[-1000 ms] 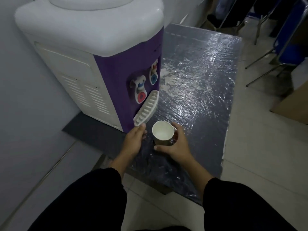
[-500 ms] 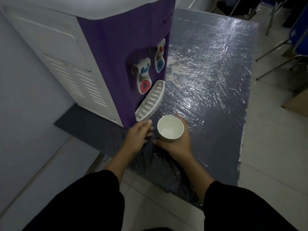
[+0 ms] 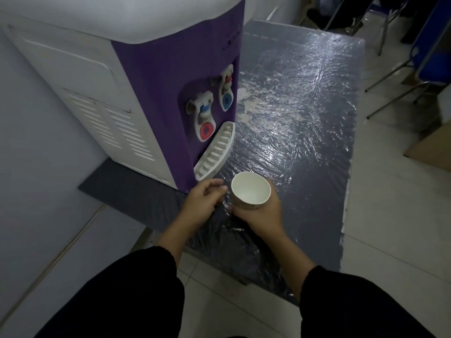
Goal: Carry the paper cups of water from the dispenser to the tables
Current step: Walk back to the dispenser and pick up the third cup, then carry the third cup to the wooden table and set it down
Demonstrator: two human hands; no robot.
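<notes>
Sleeves [image 3: 127,296]: dark, at the bottom of the view, with both forearms reaching forward over the tiled floor [image 3: 380,240] toward the low table.
Right hand [image 3: 262,212]: its fingers were clamped round the lower wall of the cup from beneath and behind, which kept the mouth level and clear for filling.
Cup [image 3: 251,190]: white paper, upright, held just above the near end of the table and just right of the drip tray; its inside looked pale and I could not tell whether it held water.
Left hand [image 3: 203,202]: free, fingers loosely curled and slightly apart, holding nothing, just left of the cup and below the tray, probably placed to work a tap.
Table [image 3: 305,123]: dark top under wrinkled clear film, likely there to guard against spills.
Drip tray [image 3: 216,153]: white and slotted, at the foot of the dispenser, nothing standing on it.
Dispenser [image 3: 156,89]: purple front, white sides, with a red tap [image 3: 207,129] nearer and a blue tap [image 3: 227,100] beyond.
Stage: judging by the cup's spot short of the taps, filling seemed not yet done, and carrying was yet to come.
Chairs [image 3: 429,59]: blue, on metal legs, well apart at the far right.
</notes>
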